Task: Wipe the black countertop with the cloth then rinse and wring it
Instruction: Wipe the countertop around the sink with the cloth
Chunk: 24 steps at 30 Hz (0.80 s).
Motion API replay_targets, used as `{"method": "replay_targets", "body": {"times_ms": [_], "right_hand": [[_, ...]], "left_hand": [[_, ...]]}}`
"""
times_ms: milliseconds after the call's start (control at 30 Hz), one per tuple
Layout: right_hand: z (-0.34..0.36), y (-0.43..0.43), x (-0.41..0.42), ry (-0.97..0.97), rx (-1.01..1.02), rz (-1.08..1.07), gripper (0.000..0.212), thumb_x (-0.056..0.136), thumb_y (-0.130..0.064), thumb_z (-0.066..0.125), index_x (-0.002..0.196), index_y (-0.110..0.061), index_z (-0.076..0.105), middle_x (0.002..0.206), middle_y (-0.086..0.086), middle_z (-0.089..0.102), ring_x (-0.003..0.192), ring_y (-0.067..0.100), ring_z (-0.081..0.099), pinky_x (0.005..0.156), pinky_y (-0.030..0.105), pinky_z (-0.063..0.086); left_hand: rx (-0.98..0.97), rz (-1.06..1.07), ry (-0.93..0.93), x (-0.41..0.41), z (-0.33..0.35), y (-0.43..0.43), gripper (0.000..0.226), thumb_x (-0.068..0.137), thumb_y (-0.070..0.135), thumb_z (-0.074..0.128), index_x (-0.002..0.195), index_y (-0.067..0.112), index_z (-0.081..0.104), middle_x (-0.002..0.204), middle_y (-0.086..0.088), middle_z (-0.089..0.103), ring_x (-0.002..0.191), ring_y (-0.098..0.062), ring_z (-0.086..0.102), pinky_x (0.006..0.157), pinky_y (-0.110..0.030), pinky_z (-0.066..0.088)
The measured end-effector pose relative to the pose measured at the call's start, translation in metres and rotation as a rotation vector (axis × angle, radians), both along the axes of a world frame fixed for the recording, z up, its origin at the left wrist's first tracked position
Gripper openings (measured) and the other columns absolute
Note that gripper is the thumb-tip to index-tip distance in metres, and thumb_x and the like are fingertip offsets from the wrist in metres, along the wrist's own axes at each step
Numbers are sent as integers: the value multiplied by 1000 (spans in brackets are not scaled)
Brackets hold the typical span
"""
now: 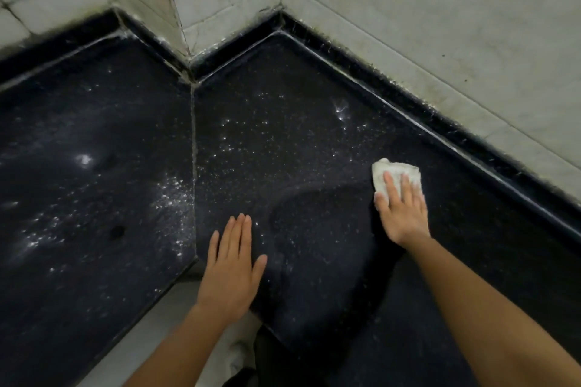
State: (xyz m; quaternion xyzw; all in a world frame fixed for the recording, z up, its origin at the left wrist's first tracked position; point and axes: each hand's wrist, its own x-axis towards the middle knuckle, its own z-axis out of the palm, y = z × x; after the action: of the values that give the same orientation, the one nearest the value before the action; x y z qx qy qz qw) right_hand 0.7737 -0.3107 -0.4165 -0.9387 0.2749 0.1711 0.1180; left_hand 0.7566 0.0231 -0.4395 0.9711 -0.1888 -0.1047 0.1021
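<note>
While flat, right hand (403, 214) presses cloth (396, 177)

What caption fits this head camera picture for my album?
Right hand presses a white cloth on the black countertop; left hand rests flat.

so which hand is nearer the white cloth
Right. The right hand lies flat on the cloth, fingers pressing it to the countertop; the left hand rests apart, to its left.

Black speckled countertop (283, 141); white cloth (396, 173); pale tiles (440, 25).
</note>
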Motion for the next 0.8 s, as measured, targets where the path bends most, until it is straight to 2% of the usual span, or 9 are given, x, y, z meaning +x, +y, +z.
{"method": "replay_targets", "body": {"times_ms": [133,200,367,467,533,600,700,800], "right_hand": [[-8,10,30,-41,28,-171,57,100,-50,12,151,-35,-10,160,5,-17,146,25,-18,118,41,-12],[-11,33,43,-56,6,-144,58,101,-48,13,151,-31,-11,160,8,-15,147,28,-15,118,43,-11],[-11,112,47,-53,74,298,60,98,-53,10,148,-35,-18,156,4,-26,144,32,-22,115,44,-16],[-8,140,34,-53,185,565,60,93,-53,6,145,-40,-19,149,-6,-35,139,21,-36,117,42,-17],[-6,130,33,-66,218,664,59,94,-52,10,148,-42,-10,152,-8,-31,139,16,-35,116,36,-19],[-7,107,36,-95,195,734,57,94,-55,15,149,-45,-1,158,-7,-19,144,14,-25,115,31,-19],[-10,61,40,-113,79,581,63,89,-61,9,149,-42,2,162,5,2,148,21,-6,116,30,-14],[-13,8,41,-71,-50,247,71,83,-66,1,149,-40,-5,162,8,0,148,23,-7,119,35,-8]], "left_hand": [[-16,101,-32,47,0,-15,72,91,54,-1,147,10,-13,156,-4,-11,143,-14,-13,115,-32,-15],[-24,141,-36,66,-2,-20,72,89,55,-6,144,11,-18,153,-2,-18,141,-13,-19,114,-31,-17],[13,173,-28,90,-4,-23,72,92,55,-1,146,8,-14,154,-3,-17,141,-13,-17,115,-33,-12],[9,196,18,97,-4,-19,71,95,52,5,148,6,-9,158,-7,-8,144,-15,-12,117,-36,-9],[13,190,12,101,-5,-14,73,95,53,4,149,5,-6,159,-8,-3,145,-16,-8,118,-36,-7],[24,157,12,107,-5,-9,78,90,57,2,149,6,-5,159,-7,-1,146,-17,-6,117,-35,-8],[16,105,19,120,-6,-6,79,89,58,-1,148,8,-9,158,-5,-6,144,-14,-12,116,-34,-10],[-4,67,19,133,-6,-7,76,88,59,-4,147,11,-14,157,-3,-14,142,-12,-17,115,-32,-13]]}}
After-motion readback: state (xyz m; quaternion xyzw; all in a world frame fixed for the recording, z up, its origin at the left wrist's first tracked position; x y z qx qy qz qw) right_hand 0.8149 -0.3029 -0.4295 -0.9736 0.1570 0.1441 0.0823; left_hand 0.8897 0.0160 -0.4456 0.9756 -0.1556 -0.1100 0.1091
